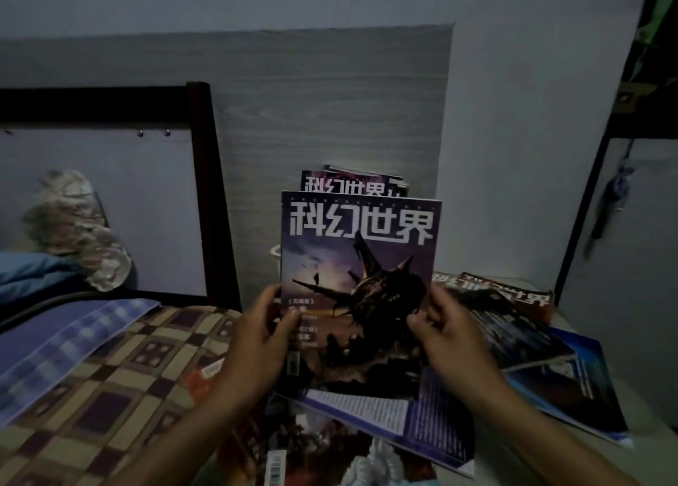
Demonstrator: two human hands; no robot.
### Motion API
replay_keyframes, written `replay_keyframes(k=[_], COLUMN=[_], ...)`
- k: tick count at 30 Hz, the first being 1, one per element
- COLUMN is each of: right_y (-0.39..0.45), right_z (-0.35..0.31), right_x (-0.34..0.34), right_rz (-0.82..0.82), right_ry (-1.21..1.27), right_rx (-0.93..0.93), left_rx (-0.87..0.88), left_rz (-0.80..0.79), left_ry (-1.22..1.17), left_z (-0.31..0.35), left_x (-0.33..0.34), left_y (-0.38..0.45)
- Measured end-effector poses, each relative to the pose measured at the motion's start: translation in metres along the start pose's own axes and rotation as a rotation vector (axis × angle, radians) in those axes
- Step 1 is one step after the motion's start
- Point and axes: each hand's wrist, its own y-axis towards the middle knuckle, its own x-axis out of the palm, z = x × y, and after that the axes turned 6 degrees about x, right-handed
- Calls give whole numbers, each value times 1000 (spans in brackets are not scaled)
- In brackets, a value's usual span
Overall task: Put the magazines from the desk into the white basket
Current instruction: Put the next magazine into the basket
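Observation:
A purple science-fiction magazine with a dark spaceship on its cover stands upright in the middle of the view. My left hand grips its left edge and my right hand grips its right edge. Behind it, other magazines stand upright in the white basket, of which only a bit of rim shows at the left. More magazines lie spread on the desk to the right and below my hands.
A bed with a checkered cover and a dark frame post lies to the left. A grey wood-grain panel backs the basket. A dark shelf frame stands at the right.

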Motion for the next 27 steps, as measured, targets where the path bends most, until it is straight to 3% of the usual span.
replay_keyframes(k=[7, 12, 17, 21, 23, 25, 27], right_y=[83, 177, 229, 237, 237, 237, 241], right_z=[-33, -35, 16, 39, 39, 40, 44], right_x=[8, 21, 33, 35, 33, 30, 25], right_rz=[246, 365, 220, 144, 201, 347, 365], right_ry=[-5, 5, 28, -161, -268, -297, -105], right_rx=[-200, -155, 26, 80, 44, 9, 46], left_rx=[169, 251, 174, 117, 50, -76, -177], left_rz=[84, 98, 93, 154, 176, 80, -115], left_ry=[-133, -15, 153, 207, 212, 162, 68], left_z=[5, -24, -97, -139, -144, -143, -141], left_x=[0, 17, 42, 53, 53, 49, 45], left_y=[111, 206, 235, 225, 222, 228, 237])
